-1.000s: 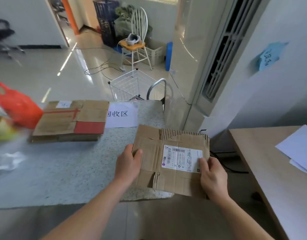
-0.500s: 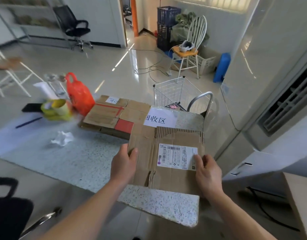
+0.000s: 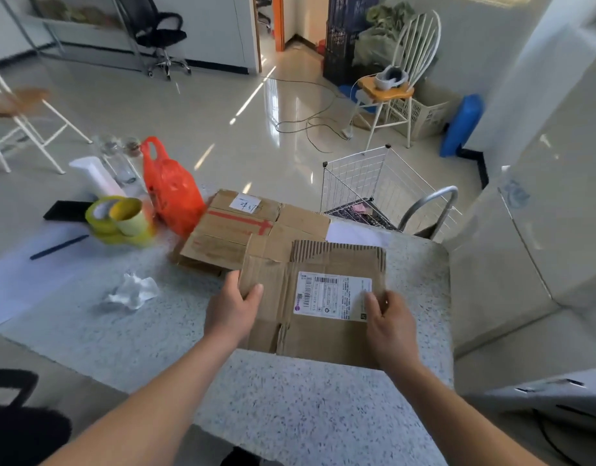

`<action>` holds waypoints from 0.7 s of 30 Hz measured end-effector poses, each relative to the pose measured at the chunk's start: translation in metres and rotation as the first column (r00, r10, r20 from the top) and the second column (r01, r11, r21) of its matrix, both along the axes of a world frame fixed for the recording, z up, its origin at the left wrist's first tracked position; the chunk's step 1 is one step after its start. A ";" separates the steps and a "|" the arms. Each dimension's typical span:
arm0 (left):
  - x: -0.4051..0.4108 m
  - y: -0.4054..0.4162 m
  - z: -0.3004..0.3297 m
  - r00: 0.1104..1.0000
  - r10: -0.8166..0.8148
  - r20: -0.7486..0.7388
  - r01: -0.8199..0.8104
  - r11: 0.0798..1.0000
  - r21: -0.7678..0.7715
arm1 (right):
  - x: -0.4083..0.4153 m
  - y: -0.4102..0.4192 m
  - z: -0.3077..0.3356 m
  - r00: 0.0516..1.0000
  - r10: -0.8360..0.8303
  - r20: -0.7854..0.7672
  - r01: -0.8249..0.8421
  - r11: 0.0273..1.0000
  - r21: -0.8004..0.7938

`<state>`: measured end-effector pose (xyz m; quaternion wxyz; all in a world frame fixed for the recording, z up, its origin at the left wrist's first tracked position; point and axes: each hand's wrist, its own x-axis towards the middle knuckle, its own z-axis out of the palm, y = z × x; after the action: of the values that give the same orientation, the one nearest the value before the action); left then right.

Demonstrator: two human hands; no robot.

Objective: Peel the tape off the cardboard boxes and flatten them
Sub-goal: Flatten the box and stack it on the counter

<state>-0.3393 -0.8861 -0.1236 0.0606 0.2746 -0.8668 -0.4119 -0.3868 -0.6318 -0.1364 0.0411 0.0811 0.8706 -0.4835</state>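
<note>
A flattened cardboard box (image 3: 310, 297), bearing a white shipping label (image 3: 333, 295), is lying at the far right of the speckled stone tabletop (image 3: 289, 408). The left hand (image 3: 231, 312) is gripping its left edge, thumb on top, while the right hand (image 3: 389, 322) is pinching the label's right end, thumb over the cardboard. The box's far edge is overlapping a stack of flattened boxes (image 3: 242, 227) at eleven o'clock. At ten o'clock an orange plastic bag (image 3: 172, 190) is standing, with yellow tape rolls (image 3: 121, 218) beyond it. A crumpled wad of clear tape (image 3: 133, 290) is sitting at nine o'clock. A white wire basket (image 3: 370, 183) is standing at one o'clock, off the table.
</note>
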 end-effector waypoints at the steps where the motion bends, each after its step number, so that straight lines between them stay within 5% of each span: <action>1: -0.014 -0.016 -0.001 1.000 -0.017 0.014 0.017 1.000 0.015 | -0.012 -0.015 -0.003 1.000 -0.003 -0.008 0.003 1.000 0.015; 11: -0.164 -0.161 -0.009 0.979 -0.114 0.168 0.145 0.973 -0.181 | -0.139 -0.160 -0.028 0.999 -0.040 -0.009 0.041 0.986 0.160; 15: -0.191 -0.179 -0.038 0.954 -0.191 0.231 0.248 0.935 -0.251 | -0.156 -0.190 -0.060 0.996 0.061 0.071 -0.081 0.941 0.329; 18: -0.195 -0.178 -0.068 0.868 -0.378 0.323 0.476 0.819 -0.322 | -0.154 -0.205 -0.083 0.975 0.213 0.058 -0.206 0.778 0.594; 21: -0.196 -0.179 -0.099 0.742 -0.498 0.448 0.663 0.644 -0.382 | -0.148 -0.213 -0.102 0.950 0.291 0.117 -0.293 0.688 0.664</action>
<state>-0.5351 -1.0646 -0.2226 -0.1382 0.0105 -0.9839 -0.1127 -0.5349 -0.8443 -0.2387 0.0862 -0.0483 0.9875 -0.1229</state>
